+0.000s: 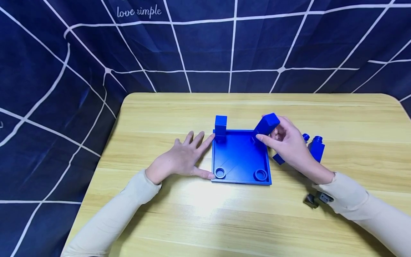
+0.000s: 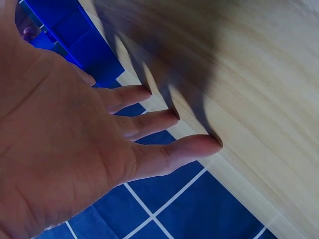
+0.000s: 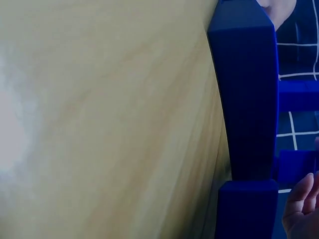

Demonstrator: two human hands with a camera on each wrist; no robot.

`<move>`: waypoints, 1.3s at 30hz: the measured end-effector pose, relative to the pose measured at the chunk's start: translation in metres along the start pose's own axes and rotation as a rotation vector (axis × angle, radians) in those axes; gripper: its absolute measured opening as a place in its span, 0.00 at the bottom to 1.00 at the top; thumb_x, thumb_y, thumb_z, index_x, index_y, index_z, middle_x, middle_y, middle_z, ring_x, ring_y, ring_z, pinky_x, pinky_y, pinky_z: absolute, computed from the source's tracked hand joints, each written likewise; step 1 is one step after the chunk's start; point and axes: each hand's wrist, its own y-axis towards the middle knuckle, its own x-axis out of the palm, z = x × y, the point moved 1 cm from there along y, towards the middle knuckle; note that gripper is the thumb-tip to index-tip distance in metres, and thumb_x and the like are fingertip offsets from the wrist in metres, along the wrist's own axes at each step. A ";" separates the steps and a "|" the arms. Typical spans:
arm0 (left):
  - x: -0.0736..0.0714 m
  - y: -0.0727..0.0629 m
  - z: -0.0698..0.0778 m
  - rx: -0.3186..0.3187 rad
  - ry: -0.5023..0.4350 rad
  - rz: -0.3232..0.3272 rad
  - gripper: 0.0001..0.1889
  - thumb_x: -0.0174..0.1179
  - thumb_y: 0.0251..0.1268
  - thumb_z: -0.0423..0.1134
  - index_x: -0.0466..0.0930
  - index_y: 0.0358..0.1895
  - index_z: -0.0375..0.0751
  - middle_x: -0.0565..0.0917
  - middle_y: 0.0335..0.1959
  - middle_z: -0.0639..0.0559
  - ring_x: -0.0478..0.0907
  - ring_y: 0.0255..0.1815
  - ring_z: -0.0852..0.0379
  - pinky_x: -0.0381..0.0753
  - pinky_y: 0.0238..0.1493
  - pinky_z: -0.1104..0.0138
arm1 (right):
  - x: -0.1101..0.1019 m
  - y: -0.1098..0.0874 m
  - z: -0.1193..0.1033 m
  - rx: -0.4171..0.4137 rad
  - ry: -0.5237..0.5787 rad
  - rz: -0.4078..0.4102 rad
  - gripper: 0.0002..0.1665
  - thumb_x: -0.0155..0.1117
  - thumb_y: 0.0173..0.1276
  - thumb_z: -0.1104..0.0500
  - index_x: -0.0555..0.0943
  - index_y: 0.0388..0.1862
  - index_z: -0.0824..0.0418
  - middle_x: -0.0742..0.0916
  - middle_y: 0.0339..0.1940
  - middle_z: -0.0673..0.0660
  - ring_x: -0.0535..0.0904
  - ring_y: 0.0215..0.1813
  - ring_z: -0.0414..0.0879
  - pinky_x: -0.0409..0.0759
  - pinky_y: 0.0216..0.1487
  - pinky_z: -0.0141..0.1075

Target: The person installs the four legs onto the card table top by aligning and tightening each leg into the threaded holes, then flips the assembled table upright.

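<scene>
A square blue tabletop (image 1: pixel 240 157) with a raised rim lies underside up, round sockets showing at its near corners. One blue leg stands upright at its far left corner. My left hand (image 1: pixel 184 157) is spread flat, thumb and a fingertip against the left rim; the left wrist view shows the palm (image 2: pixel 65 134) and straight fingers. My right hand (image 1: pixel 289 142) pinches a square blue table leg (image 1: pixel 268 124) between thumb and fingers. That leg leans right over the far right corner, its lower end partly behind the thumb. In the right wrist view, fingertips (image 3: pixel 301 199) show at the lower right.
Beside the tabletop, partly behind my right hand and forearm, lie loose blue legs (image 1: pixel 316 149) with round threaded ends. A small black device (image 1: pixel 325 197) sits at my right cuff. Behind the wooden table (image 1: pixel 179 110) hangs a dark blue cloth (image 1: pixel 205 46) with white lines.
</scene>
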 end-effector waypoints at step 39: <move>0.001 -0.002 0.001 0.008 -0.001 0.006 0.70 0.55 0.61 0.87 0.24 0.91 0.57 0.42 0.91 0.36 0.43 0.87 0.23 0.60 0.69 0.21 | 0.003 -0.006 -0.002 -0.019 -0.034 0.017 0.12 0.73 0.77 0.65 0.77 0.39 0.66 0.74 0.43 0.57 0.74 0.43 0.49 0.76 0.39 0.24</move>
